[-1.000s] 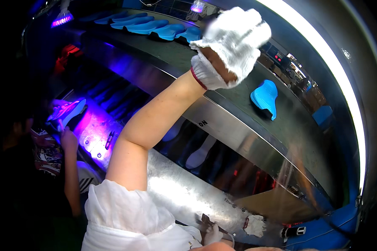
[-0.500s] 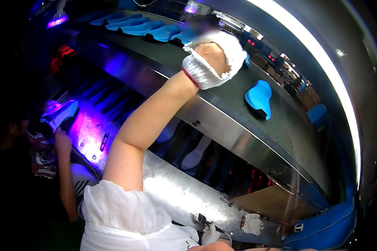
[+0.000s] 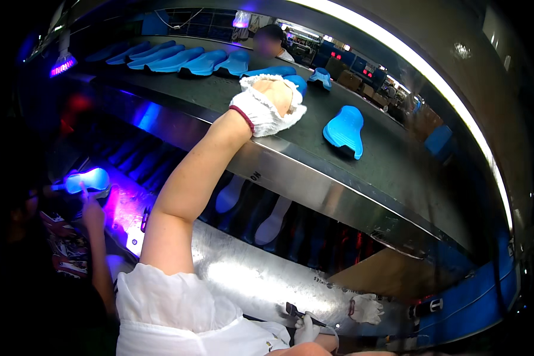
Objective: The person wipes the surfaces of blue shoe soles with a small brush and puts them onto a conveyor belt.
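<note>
My left hand (image 3: 270, 108), in a white knit glove cut open over its back, reaches over the metal edge onto the dark belt. Its fingers are hidden from view, beside blue shoe soles (image 3: 273, 72); I cannot make out whether it grips one. A single blue sole (image 3: 343, 130) lies to its right on the belt, and a smaller-looking one (image 3: 320, 78) lies farther off. Low in the picture, my right hand (image 3: 306, 330), in a pale glove, is closed around a dark-headed brush (image 3: 295, 310) above the metal ledge.
Several blue soles (image 3: 204, 63) line the belt's far left. A white glove (image 3: 366, 309) lies on the metal ledge (image 3: 237, 270). At left, a co-worker's hand (image 3: 91, 207) holds a blue sole (image 3: 88, 180) under purple light. Another person (image 3: 269, 41) is beyond the belt.
My view has shifted. My left hand now sits lower in the picture, close to the belt's soles. The co-worker's piece at left has turned, showing a bright blue face.
</note>
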Motion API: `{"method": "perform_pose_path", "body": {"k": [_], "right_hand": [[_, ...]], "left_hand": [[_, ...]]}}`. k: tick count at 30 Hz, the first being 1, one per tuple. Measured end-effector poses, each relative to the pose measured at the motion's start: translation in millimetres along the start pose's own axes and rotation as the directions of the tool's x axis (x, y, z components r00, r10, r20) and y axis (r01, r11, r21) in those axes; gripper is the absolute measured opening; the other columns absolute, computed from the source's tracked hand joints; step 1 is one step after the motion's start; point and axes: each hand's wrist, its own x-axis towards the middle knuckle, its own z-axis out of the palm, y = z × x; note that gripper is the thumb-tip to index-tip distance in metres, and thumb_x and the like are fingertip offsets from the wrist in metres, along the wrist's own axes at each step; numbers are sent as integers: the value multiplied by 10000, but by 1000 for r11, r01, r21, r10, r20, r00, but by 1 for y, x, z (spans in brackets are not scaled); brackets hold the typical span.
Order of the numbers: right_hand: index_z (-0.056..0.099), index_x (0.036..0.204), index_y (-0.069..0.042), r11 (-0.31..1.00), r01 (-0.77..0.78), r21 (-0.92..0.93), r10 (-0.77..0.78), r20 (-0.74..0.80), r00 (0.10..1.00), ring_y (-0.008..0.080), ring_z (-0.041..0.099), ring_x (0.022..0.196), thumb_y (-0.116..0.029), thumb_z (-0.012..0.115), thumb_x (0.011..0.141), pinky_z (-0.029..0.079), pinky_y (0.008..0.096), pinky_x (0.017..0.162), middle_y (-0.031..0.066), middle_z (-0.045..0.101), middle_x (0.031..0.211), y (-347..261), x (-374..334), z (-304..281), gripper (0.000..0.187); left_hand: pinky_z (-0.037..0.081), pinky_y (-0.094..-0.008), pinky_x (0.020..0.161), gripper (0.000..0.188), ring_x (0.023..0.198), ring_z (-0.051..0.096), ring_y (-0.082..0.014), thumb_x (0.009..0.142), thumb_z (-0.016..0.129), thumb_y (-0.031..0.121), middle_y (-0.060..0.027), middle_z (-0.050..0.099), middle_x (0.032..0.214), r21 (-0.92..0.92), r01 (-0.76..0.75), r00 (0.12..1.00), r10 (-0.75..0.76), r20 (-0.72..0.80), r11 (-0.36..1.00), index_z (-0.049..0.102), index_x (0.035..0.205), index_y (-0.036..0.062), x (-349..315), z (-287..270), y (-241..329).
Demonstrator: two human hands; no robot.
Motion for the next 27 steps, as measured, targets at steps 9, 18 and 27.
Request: {"method": "perform_pose_path", "body": {"k": [9, 18, 27], "right_hand": [[572, 1083, 34, 999, 5, -32, -5, 16, 1000, 108, 523, 596, -86, 608, 862, 415, 228, 499, 55, 575, 795, -8, -12, 7, 254], [585, 1054, 40, 994, -10, -111, 8, -22, 1000, 112, 538, 618, -87, 601, 836, 434, 216, 509, 71, 583, 815, -13, -15, 20, 253], [550, 1049, 31, 998, -42, -52, 42, -8, 999, 130, 513, 554, -90, 591, 866, 397, 238, 454, 125, 582, 794, -1, -18, 22, 223]], "left_hand": [[502, -429, 710, 414, 771, 648, -288, 882, 494, 424, -113, 663, 764, -3, -11, 999, 11, -30, 1000, 655, 703, 87, -4, -11, 4], [513, -425, 683, 465, 752, 657, -315, 894, 462, 463, -147, 662, 760, 3, -56, 995, 56, -82, 998, 657, 742, 69, -4, -11, -4], [487, -442, 620, 477, 691, 632, -345, 881, 495, 467, -162, 642, 724, -142, -44, 999, 41, -28, 989, 653, 658, 75, -12, -11, -11]]}}
